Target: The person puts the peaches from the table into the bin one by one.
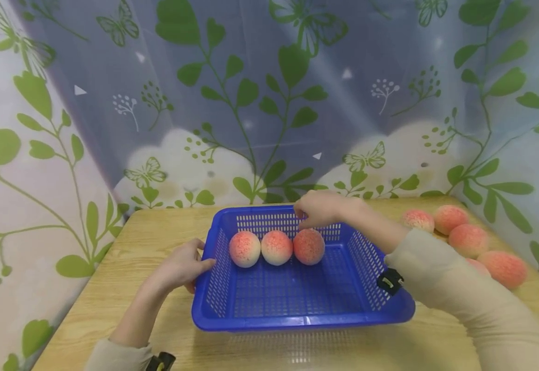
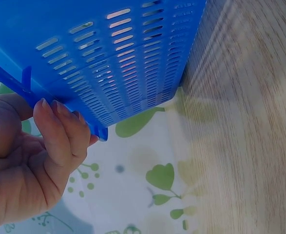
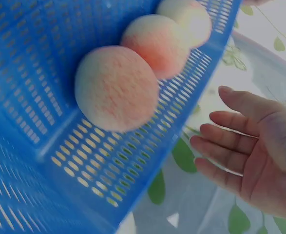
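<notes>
A blue plastic basket (image 1: 297,293) with slotted walls stands on the table. Three peaches line up along its back wall: the left peach (image 1: 245,249), the middle peach (image 1: 276,247) and the right peach (image 1: 308,247). My left hand (image 1: 183,265) grips the basket's left rim, thumb on top and fingers curled underneath, as the left wrist view shows. Over the back rim, just above the right peach, is my right hand (image 1: 322,208). The right wrist view shows this hand (image 3: 255,146) with fingers spread and loosely bent, nothing held, beside the basket's wall.
Several more peaches (image 1: 469,240) lie on the wooden table (image 1: 158,226) to the right of the basket, partly behind my right sleeve. A leaf-patterned cloth (image 1: 260,103) hangs behind the table and along both sides.
</notes>
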Demonstrator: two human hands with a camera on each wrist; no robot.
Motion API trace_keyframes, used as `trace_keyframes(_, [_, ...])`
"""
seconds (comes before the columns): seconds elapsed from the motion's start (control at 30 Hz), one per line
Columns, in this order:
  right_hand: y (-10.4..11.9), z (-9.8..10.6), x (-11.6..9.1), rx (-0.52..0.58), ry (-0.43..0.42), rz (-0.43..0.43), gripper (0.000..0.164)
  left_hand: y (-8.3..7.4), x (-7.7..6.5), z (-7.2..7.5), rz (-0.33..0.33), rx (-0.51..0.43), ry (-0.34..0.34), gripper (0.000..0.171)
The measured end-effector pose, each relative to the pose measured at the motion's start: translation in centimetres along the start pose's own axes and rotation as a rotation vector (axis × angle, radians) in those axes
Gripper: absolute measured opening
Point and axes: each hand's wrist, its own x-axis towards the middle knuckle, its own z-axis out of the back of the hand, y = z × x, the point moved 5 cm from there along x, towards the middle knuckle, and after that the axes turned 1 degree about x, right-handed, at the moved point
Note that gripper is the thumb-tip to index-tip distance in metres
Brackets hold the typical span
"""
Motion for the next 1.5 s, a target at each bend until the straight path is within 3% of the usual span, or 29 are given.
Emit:
trace_keyframes(0.13, [-0.8,1.6,-1.6,0.028,-0.074,0.028,0.003,-0.1,0.0,0.0,-0.003,0.001,0.011,0.044])
trace_keyframes(0.33, [-2.7,2.9,-4.3,0.075,-0.143,0.000,0.005,-0.1,0.2,0.1,-0.007,0.013,0.019,0.044])
trace_keyframes(0.6, [-5.0,2.9,-7.6,0.144,-0.213,-0.039,0.005,0.1,0.2,0.1,-0.015,0.005,0.015,0.042])
trace_keyframes(1.1, [-10.2,1.5,-13.5,0.168,-0.324,-0.204,0.007,0.1,0.0,0.2,-0.012,0.008,0.013,0.043])
trace_keyframes(1.5, [-15.8,-1.8,-18.6,0.222,-0.349,-0.430,0.022,0.3,0.2,0.1,-0.017,0.012,0.008,0.042])
